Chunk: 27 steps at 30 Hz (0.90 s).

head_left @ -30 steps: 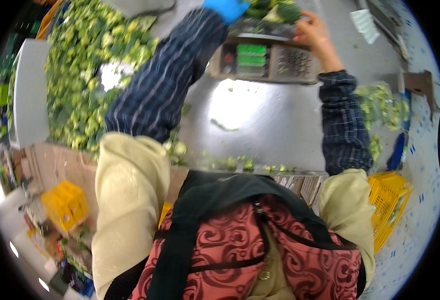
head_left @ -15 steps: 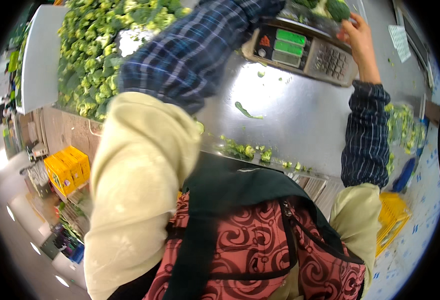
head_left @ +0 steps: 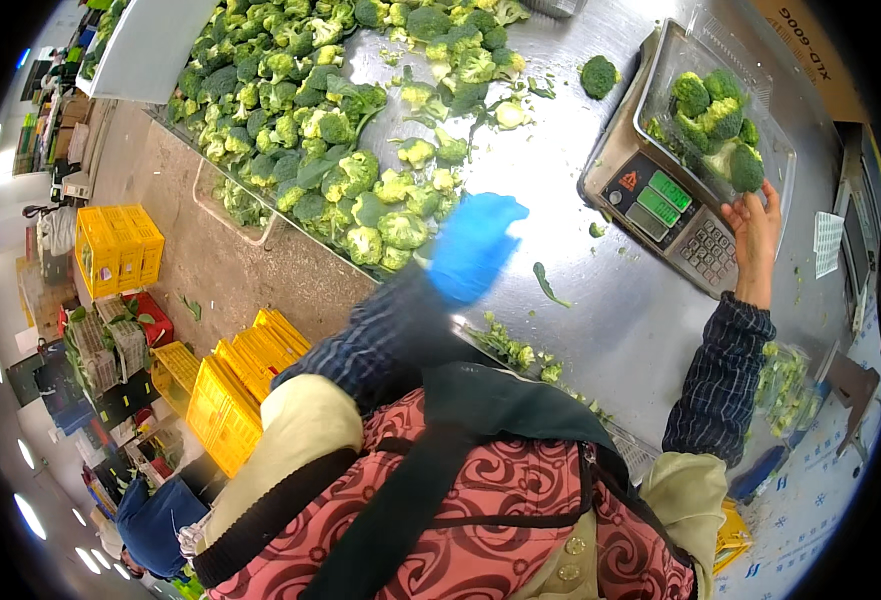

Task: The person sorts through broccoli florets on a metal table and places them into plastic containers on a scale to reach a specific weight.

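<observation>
My right hand (head_left: pixel 755 240), bare, is at the near edge of a clear plastic box (head_left: pixel 717 55). Its fingertips are closed at that edge, right beside the broccoli florets (head_left: pixel 717 118) inside. The box lies on the pan of a digital scale (head_left: pixel 668 210) with green lit displays and a keypad. My left hand (head_left: pixel 475 250), in a blue glove, is smeared by motion over the metal table (head_left: pixel 600 310). It is nearest to the right side of a big heap of broccoli florets (head_left: pixel 300 120); whether its fingers hold anything is unclear.
A lone floret (head_left: pixel 598 77) lies left of the scale, and a leaf scrap (head_left: pixel 550 285) in front of it. Broccoli trimmings (head_left: pixel 510 345) line the table's near edge. Yellow crates (head_left: pixel 225 405) stand on the floor at left. A cardboard box (head_left: pixel 810 50) is at far right.
My left arm has drawn back from over the scale toward the near left, bringing the gloved hand into view. My right hand stays by the box. The view has shifted, showing more of the heap.
</observation>
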Each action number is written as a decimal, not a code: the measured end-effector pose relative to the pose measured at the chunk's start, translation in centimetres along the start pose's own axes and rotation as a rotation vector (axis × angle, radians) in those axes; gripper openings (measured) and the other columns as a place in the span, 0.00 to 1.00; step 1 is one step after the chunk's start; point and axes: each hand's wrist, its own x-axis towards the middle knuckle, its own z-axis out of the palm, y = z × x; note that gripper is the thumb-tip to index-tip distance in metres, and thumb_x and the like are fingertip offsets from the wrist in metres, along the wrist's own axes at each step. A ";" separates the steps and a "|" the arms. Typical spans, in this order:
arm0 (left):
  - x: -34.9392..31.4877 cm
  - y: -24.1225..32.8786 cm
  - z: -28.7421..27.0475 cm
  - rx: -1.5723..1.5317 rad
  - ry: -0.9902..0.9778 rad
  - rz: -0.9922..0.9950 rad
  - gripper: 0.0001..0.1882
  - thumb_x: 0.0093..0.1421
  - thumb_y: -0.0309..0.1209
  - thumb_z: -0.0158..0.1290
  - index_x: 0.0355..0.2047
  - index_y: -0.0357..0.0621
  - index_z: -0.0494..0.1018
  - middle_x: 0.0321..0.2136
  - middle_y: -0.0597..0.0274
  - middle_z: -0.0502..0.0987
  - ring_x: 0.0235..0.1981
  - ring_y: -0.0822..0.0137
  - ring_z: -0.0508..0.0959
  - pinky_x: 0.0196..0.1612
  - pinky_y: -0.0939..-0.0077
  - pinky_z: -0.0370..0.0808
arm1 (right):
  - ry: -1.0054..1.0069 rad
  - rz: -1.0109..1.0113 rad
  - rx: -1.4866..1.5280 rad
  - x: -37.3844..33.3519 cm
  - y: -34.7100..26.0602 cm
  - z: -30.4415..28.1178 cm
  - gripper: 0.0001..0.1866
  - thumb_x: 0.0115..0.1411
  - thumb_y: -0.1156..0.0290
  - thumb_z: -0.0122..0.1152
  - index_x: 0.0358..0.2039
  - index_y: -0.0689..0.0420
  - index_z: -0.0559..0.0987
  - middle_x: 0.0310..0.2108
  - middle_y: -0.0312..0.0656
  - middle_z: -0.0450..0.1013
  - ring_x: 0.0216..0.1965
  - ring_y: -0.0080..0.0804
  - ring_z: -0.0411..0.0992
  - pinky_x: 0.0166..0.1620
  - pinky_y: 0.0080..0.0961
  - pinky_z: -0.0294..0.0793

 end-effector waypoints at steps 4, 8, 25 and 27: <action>-1.0 -5.5 -6.9 0.372 0.104 -0.176 0.17 0.50 0.26 0.56 0.42 0.46 0.71 0.38 0.54 0.73 0.41 0.52 0.71 0.44 0.59 0.69 | 0.060 -0.030 -0.189 -2.3 -1.1 -0.1 0.27 0.60 0.72 0.55 0.59 0.58 0.61 0.37 0.36 0.67 0.32 0.20 0.68 0.33 0.20 0.74; -1.4 -7.8 -9.1 0.591 -0.068 -0.329 0.16 0.51 0.27 0.55 0.42 0.46 0.71 0.38 0.55 0.72 0.43 0.51 0.71 0.46 0.61 0.69 | 0.122 -0.130 -0.138 -3.5 1.1 -2.7 0.24 0.61 0.70 0.56 0.56 0.60 0.65 0.37 0.35 0.67 0.32 0.19 0.68 0.32 0.17 0.72; 12.2 7.4 -1.4 -0.609 -0.227 -0.039 0.20 0.49 0.23 0.62 0.42 0.38 0.68 0.37 0.60 0.75 0.39 0.71 0.75 0.41 0.75 0.74 | -0.318 -0.206 0.049 -12.5 -2.1 5.6 0.17 0.61 0.72 0.54 0.50 0.61 0.71 0.36 0.36 0.70 0.34 0.22 0.70 0.33 0.19 0.74; 10.6 9.4 1.9 -1.006 -0.321 -0.170 0.19 0.49 0.23 0.62 0.39 0.39 0.66 0.34 0.61 0.75 0.37 0.72 0.75 0.39 0.79 0.74 | -0.326 -0.146 -0.006 -13.9 -3.1 4.6 0.19 0.59 0.72 0.55 0.51 0.61 0.71 0.39 0.38 0.71 0.35 0.24 0.71 0.33 0.21 0.75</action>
